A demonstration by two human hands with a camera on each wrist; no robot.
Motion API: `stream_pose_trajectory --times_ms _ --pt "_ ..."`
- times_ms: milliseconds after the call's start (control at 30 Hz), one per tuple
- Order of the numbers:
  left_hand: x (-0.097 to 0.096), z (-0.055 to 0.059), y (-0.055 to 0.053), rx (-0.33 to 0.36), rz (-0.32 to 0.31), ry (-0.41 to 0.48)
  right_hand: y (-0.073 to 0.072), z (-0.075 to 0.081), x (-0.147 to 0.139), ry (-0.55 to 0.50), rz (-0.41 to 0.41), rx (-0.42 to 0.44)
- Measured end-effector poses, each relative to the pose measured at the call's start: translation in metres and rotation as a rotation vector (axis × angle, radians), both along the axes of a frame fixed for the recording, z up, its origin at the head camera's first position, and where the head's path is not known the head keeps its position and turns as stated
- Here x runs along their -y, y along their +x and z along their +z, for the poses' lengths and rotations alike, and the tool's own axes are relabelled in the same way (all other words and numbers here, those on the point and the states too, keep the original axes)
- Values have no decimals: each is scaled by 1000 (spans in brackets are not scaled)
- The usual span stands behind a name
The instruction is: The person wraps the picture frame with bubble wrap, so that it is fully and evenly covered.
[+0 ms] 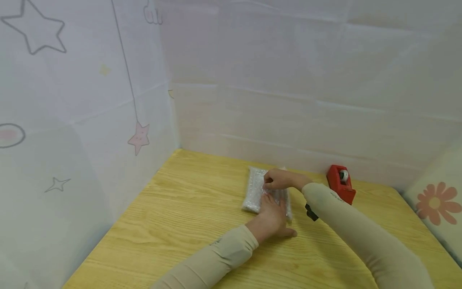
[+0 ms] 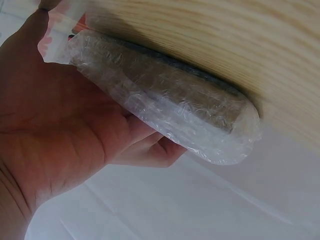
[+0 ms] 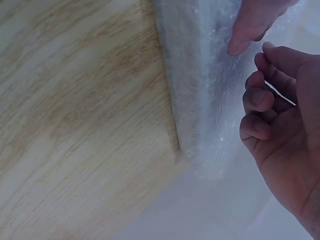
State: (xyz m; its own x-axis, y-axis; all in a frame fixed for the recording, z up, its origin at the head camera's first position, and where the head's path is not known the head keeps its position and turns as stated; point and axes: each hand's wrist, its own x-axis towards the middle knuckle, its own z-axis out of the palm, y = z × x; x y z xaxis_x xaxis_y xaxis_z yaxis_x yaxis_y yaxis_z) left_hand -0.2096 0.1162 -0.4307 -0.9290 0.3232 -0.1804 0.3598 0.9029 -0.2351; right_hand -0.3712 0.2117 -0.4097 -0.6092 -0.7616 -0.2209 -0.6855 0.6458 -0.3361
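Note:
A flat packet in clear bubble wrap (image 1: 254,188) lies on the wooden table, with something brownish showing through its wrap (image 2: 175,95) in the left wrist view. My left hand (image 1: 270,216) rests on the packet's near part, fingers stretched over it and thumb out to the side. Above the packet's middle is my right hand (image 1: 279,179), fingers curled and thumb tip close to the index fingertip. In the right wrist view, these fingertips (image 3: 262,59) are beside a left fingertip (image 3: 237,46); whether they pinch a clear piece cannot be made out.
A red tape dispenser (image 1: 341,184) with a roll in it stands behind the right forearm. A small black object (image 1: 311,212) shows beside that sleeve. Printed white sheets (image 1: 288,100) hang along the back and sides of the wooden table (image 1: 187,188).

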Motion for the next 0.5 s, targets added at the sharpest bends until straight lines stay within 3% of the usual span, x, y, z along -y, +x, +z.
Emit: stream_pose_trajectory --times_ms 233,500 --pt "-2 -1 -1 10 -8 -9 0 -4 -2 5 -87 -9" --pt "1 -3 -5 12 -13 -1 -10 -15 -12 -52 -185 -33"
